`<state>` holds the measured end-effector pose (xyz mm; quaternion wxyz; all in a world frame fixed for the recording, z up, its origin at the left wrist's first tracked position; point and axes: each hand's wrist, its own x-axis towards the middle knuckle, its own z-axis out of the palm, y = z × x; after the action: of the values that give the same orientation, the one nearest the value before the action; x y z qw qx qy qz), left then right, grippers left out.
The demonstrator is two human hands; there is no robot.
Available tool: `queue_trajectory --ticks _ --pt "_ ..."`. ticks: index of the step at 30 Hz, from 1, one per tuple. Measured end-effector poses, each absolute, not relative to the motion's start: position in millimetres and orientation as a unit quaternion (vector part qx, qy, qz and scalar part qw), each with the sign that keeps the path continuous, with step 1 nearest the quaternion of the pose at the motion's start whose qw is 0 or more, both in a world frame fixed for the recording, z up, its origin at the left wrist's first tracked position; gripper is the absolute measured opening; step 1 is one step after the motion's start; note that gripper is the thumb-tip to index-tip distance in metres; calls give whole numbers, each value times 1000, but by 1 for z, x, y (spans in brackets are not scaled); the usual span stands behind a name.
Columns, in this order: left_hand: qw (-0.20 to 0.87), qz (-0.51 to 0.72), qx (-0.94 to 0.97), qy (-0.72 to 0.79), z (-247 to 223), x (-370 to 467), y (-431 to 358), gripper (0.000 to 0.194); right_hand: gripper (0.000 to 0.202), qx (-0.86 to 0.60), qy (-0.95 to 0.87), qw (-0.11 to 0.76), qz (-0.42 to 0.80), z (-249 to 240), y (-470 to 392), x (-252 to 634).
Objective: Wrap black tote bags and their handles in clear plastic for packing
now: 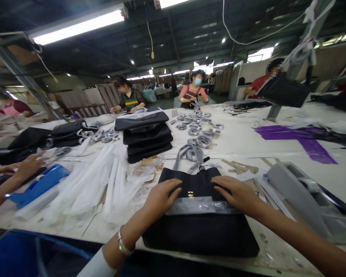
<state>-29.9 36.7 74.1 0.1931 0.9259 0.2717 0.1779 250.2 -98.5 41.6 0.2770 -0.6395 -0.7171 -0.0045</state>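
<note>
A black bag point(200, 234) lies flat at the table's front edge, its gold clasp point(190, 194) facing up and a clear plastic strip point(190, 206) across it. My left hand point(163, 194) rests on the bag's left side near the top, thumb and fingers apart. On the right side, my right hand point(236, 192) lies over the upper edge with its fingers spread. Grey wrapped straps point(183, 156) rise behind the bag's top edge, beside a small black piece point(205, 161).
Stacked black bags point(148, 140) stand behind my left hand. White plastic sleeves point(83, 181) and a blue tape dispenser point(40, 184) lie left, beside another person's hands. Coiled grey straps point(203, 141) lie ahead; a grey dispenser point(296, 196) stands right. Several people work around the table.
</note>
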Motion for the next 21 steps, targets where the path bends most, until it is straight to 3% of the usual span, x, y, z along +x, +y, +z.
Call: queue_trajectory --ticks 3,7,10,14,21 --pt "231 163 904 320 84 -2 83 38 35 -679 -686 259 -29 36 -65 260" --pt "295 115 857 406 67 30 144 54 58 -766 -605 215 34 15 -40 270" --pt "362 69 822 435 45 44 175 62 66 -774 -580 239 84 0 -40 278" --pt "478 19 761 437 34 52 191 74 61 -751 -581 297 100 -6 -52 283" --pt "684 -26 650 330 54 51 189 49 40 -752 -542 368 69 12 -86 280"
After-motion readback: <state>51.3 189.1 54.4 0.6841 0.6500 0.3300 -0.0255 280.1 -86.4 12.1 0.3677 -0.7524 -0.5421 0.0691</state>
